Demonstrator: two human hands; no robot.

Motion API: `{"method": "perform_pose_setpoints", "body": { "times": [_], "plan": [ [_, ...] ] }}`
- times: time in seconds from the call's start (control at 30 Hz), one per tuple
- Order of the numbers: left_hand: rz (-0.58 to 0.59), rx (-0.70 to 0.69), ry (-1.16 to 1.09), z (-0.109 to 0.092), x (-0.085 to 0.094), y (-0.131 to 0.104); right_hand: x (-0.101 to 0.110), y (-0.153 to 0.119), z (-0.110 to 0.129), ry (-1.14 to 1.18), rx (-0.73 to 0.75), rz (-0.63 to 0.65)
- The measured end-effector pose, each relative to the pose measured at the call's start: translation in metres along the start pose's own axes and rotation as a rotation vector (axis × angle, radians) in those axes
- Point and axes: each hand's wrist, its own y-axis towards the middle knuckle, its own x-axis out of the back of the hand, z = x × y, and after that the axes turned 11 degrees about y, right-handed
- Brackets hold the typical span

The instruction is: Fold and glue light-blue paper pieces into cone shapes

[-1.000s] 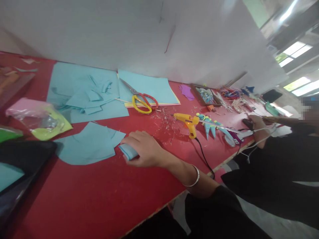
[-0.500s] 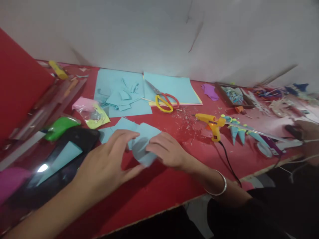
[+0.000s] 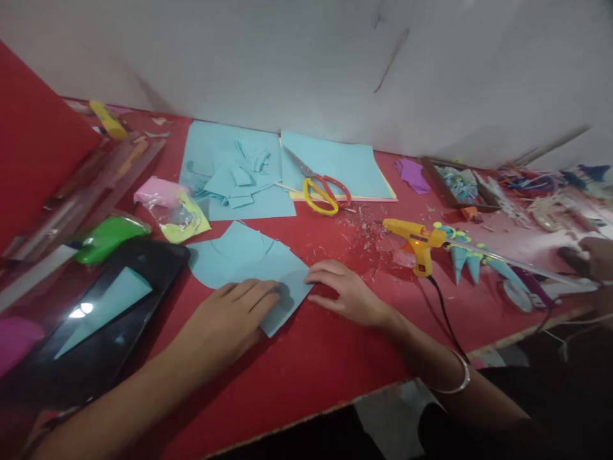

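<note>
A light blue sheet of paper (image 3: 292, 284) lies flat on the red table, its right corner pointing at my right hand. My left hand (image 3: 234, 316) rests on the sheet's near left part with its fingers stretched over it. At the right edge is my right hand (image 3: 347, 294), its thumb and fingers apart and the fingertips at or touching the paper. More light blue cut paper (image 3: 230, 246) spreads under and beyond the sheet. To the left, a light blue paper cone (image 3: 110, 306) lies on a black phone-like slab (image 3: 143, 319).
Red-and-yellow scissors (image 3: 320, 191) rest by the blue sheets at the back. A yellow glue gun (image 3: 414, 243) with a cord lies to the right, near small blue cones (image 3: 464, 259). Clay packets (image 3: 177, 211) sit at left. Another person's hand (image 3: 594, 259) is at far right.
The curled blue paper now lies flat. My left hand has lowered onto it, and my right hand has moved right, letting go of the curled part. The view has shifted slightly.
</note>
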Motion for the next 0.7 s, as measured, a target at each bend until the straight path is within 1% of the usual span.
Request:
{"method": "perform_pose_setpoints", "body": {
  "times": [0.1,0.23,0.4,0.5,0.63,0.7],
  "plan": [
    [0.066,0.063,-0.051,0.001,-0.001,0.004,0.003,0.001,-0.001,0.061,-0.064,0.004],
    [0.055,0.067,-0.149,0.006,-0.003,0.005,0.005,0.002,-0.002,0.115,-0.059,-0.004],
    [0.046,0.125,-0.254,0.008,-0.006,0.004,0.004,0.003,-0.009,0.207,-0.021,-0.105],
    [0.059,0.209,-0.302,0.007,-0.005,0.008,0.004,0.004,-0.011,0.233,-0.043,-0.132],
    [0.151,0.359,-0.345,0.007,-0.001,0.016,0.004,0.005,-0.011,0.195,-0.096,-0.149],
    [0.162,0.407,-0.378,0.007,0.001,0.019,0.004,0.005,-0.012,0.17,-0.115,-0.155]
  ]
}}
